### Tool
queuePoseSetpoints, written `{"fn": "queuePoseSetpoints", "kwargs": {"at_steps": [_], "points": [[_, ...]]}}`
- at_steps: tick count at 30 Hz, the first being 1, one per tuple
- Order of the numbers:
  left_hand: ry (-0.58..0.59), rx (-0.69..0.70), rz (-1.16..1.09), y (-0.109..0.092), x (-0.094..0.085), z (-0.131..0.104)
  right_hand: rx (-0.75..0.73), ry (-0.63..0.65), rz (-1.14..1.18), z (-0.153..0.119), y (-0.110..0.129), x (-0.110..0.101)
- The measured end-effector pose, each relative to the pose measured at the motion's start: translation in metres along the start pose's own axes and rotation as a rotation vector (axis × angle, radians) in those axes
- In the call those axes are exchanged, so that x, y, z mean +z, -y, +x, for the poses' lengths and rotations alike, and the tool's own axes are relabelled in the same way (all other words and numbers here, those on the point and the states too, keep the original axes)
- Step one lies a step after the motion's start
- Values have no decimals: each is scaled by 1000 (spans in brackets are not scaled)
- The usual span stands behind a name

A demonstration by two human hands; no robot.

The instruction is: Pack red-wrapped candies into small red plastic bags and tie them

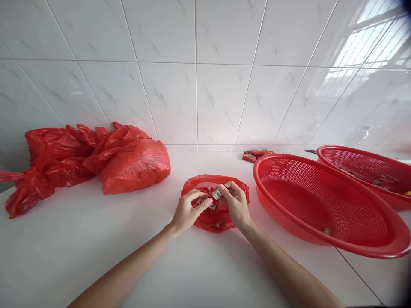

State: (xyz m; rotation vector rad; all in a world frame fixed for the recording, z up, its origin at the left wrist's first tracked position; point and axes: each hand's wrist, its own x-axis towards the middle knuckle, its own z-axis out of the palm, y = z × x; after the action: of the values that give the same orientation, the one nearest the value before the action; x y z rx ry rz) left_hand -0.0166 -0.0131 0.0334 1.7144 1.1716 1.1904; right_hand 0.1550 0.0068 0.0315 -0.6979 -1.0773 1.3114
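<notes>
An opened red plastic bag point(215, 226) lies in front of me, with several small red-wrapped pieces inside. Above its mouth is a small wrapped packet point(217, 194) with a pale, dark-printed face. My right hand point(236, 203) pinches it between thumb and fingers from the right. From the left, the thumb and index finger of my left hand point(190, 209) close in a pinch at the packet's lower left edge. What the packet holds cannot be seen.
Knotted, filled red plastic bags point(135, 164) lie at left by the tiled wall. A large red perforated basket point(298, 201) stands at right with a small tan piece point(326, 231) in it. Behind it is a second red basket point(353, 160) holding wrappers. Red packets point(255, 155) lie by the wall.
</notes>
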Motion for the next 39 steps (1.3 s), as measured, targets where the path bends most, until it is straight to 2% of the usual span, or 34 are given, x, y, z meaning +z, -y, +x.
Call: {"fn": "queuePoseSetpoints", "kwargs": {"at_steps": [8, 23, 32, 39], "points": [[8, 68, 54, 3, 0, -1, -22, -27, -59, 0, -3, -1], [-6, 102, 6, -2, -2, -2, 60, 15, 48, 0, -1, 0], [-62, 84, -66, -1, 1, -2, -64, 11, -157, -3, 9, 4], [-93, 75, -87, -1, 2, -2, -15, 118, -177, -5, 19, 7]]}}
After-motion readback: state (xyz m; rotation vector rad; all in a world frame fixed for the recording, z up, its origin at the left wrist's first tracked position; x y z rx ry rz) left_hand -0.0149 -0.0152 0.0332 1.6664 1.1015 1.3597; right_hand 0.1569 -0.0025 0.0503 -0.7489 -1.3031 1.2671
